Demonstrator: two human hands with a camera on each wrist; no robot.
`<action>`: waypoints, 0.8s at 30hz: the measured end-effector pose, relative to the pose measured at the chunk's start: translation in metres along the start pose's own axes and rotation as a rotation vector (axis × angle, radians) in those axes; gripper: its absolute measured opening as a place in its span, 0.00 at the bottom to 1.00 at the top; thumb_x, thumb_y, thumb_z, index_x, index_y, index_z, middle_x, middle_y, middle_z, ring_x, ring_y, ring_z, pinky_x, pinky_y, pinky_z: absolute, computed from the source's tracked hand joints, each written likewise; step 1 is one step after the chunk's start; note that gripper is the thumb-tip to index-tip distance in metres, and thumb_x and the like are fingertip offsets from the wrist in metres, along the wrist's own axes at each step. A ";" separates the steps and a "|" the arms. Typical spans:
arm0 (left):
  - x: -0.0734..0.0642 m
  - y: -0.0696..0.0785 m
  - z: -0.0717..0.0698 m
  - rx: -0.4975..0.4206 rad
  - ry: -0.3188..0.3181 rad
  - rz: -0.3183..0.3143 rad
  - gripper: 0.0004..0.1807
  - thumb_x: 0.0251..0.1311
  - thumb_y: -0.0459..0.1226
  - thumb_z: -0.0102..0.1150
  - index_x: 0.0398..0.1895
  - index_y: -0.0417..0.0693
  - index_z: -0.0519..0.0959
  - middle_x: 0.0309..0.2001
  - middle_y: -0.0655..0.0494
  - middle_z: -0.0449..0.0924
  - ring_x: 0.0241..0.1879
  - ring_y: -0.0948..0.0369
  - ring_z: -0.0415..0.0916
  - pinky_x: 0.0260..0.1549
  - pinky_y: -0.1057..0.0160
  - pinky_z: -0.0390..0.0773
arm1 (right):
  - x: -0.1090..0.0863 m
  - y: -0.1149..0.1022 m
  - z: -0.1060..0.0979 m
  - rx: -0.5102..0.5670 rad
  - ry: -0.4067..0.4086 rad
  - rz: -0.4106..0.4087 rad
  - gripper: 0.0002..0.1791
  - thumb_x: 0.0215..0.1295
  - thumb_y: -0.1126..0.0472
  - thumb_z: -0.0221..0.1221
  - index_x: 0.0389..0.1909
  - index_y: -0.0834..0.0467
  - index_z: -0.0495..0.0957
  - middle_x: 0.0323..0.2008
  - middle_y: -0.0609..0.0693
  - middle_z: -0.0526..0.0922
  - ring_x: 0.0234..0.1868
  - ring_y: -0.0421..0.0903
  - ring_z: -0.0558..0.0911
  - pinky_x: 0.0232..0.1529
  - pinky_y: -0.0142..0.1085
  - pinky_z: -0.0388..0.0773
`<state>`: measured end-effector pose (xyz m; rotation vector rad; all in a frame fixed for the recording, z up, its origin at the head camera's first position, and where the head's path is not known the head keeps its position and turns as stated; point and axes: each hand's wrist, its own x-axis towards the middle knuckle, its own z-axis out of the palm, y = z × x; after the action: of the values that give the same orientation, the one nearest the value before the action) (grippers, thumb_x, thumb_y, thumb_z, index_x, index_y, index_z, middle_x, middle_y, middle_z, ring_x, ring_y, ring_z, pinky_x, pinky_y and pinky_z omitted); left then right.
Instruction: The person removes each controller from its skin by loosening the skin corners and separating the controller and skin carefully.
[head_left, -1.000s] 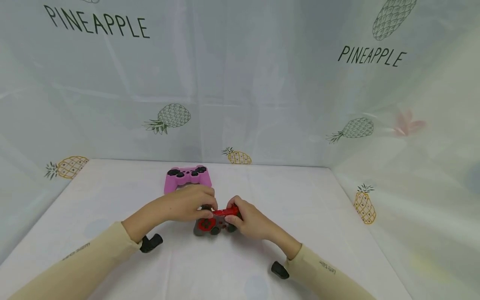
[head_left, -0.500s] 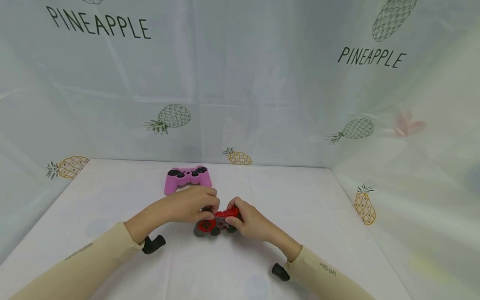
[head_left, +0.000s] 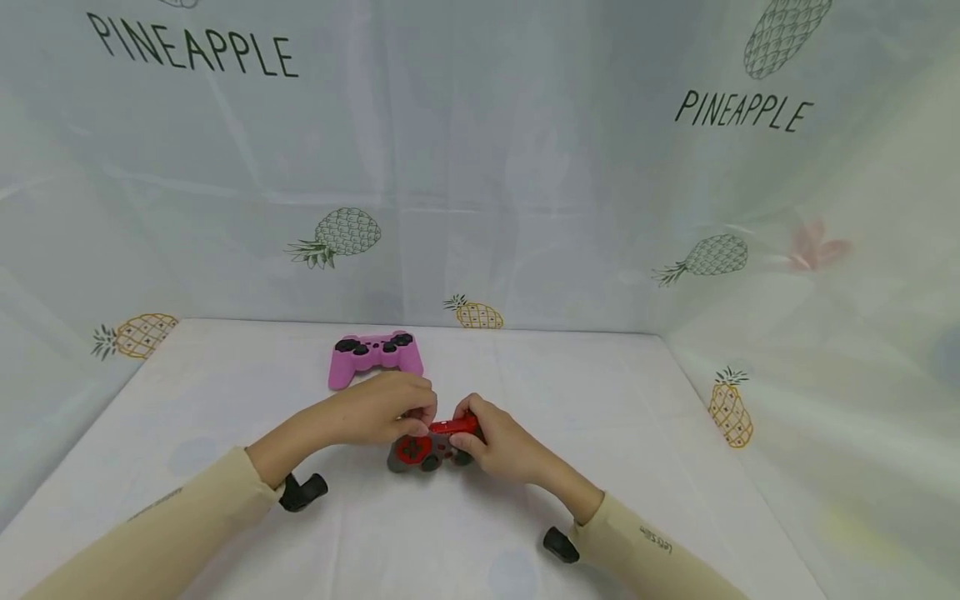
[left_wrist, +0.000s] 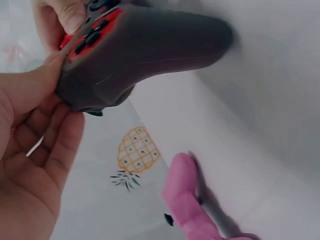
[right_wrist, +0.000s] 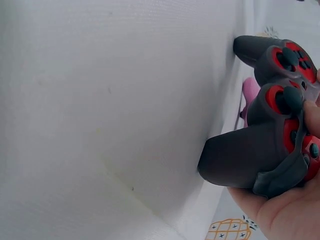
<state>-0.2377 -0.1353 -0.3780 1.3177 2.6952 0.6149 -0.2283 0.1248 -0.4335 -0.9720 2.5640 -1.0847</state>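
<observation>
A red game controller (head_left: 414, 451) in a dark grey rubbery cover (left_wrist: 160, 42) is between both hands in the head view. My left hand (head_left: 386, 408) pinches its left shoulder, thumb on top and fingertips behind, as the left wrist view shows. Curled round the right end, my right hand (head_left: 498, 439) has its thumb near a stick. In the right wrist view a loose flap (right_wrist: 280, 177) of the cover is folded back at that end, baring red shell. The grips point toward the person, their ends close over the white tabletop (head_left: 420, 533).
A pink controller (head_left: 377, 360) with black sticks and buttons lies behind the left hand, toward the table's far edge. White pineapple-print sheeting (head_left: 525, 167) hangs behind the table and along its sides. Black wrist mounts (head_left: 303, 492) stick out from the beige sleeves (head_left: 161, 525).
The left hand has shifted very slightly over the controller's left shoulder. The right hand keeps its grip, and the pink controller has not moved.
</observation>
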 end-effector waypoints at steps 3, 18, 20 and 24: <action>-0.004 -0.002 0.004 0.015 0.057 0.014 0.14 0.63 0.40 0.76 0.29 0.60 0.77 0.30 0.71 0.70 0.33 0.69 0.69 0.34 0.68 0.74 | 0.000 0.000 -0.001 -0.001 0.000 0.000 0.12 0.78 0.59 0.63 0.53 0.56 0.71 0.38 0.44 0.79 0.37 0.41 0.75 0.37 0.32 0.74; -0.038 -0.011 0.006 0.005 0.089 0.048 0.09 0.66 0.41 0.73 0.32 0.63 0.81 0.32 0.74 0.72 0.36 0.71 0.70 0.37 0.68 0.75 | -0.002 0.001 -0.002 0.038 -0.029 0.023 0.12 0.79 0.56 0.61 0.55 0.55 0.71 0.41 0.44 0.81 0.40 0.41 0.77 0.41 0.33 0.76; -0.043 -0.014 0.006 0.011 0.092 0.047 0.08 0.66 0.42 0.73 0.33 0.63 0.81 0.32 0.74 0.71 0.36 0.71 0.69 0.36 0.68 0.74 | -0.003 0.002 -0.003 0.036 -0.033 0.026 0.12 0.79 0.56 0.61 0.55 0.55 0.71 0.41 0.44 0.81 0.39 0.41 0.77 0.40 0.33 0.75; -0.051 -0.020 0.009 -0.028 0.083 0.020 0.07 0.67 0.42 0.73 0.34 0.64 0.82 0.32 0.76 0.71 0.36 0.71 0.70 0.35 0.69 0.75 | -0.004 0.002 -0.004 0.032 -0.040 0.020 0.12 0.79 0.56 0.61 0.55 0.55 0.71 0.40 0.44 0.81 0.38 0.40 0.77 0.40 0.33 0.75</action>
<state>-0.2183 -0.1830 -0.3992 1.3431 2.7302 0.7220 -0.2279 0.1309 -0.4321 -0.9493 2.5107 -1.0866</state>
